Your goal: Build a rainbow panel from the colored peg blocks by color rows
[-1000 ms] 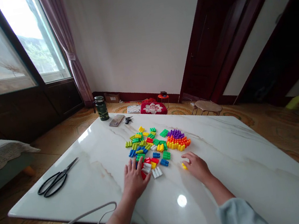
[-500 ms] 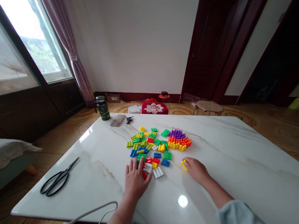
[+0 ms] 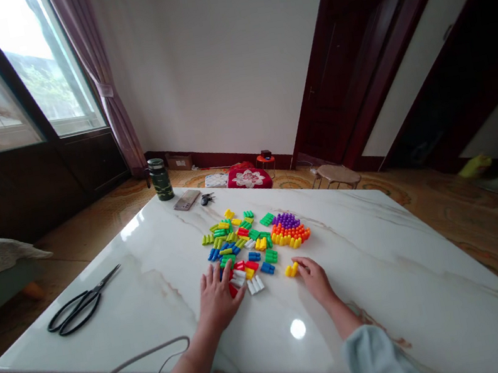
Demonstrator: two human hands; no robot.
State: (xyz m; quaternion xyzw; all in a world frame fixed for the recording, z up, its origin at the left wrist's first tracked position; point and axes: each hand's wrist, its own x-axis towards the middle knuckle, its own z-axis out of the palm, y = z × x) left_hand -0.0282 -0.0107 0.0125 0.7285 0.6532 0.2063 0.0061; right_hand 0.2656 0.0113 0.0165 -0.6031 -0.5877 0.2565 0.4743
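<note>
Yellow block (image 3: 291, 270) was pinched by right hand (image 3: 316, 281), left hand (image 3: 216, 296) lay spread over mixed blocks (image 3: 251, 266), lidded green bottle (image 3: 162, 182) stood at counter (image 3: 154, 304) corner, contents hidden.

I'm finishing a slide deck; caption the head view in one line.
Right hand pinching a yellow block, left hand spread at colourful blocks, on a marbled table.
</note>
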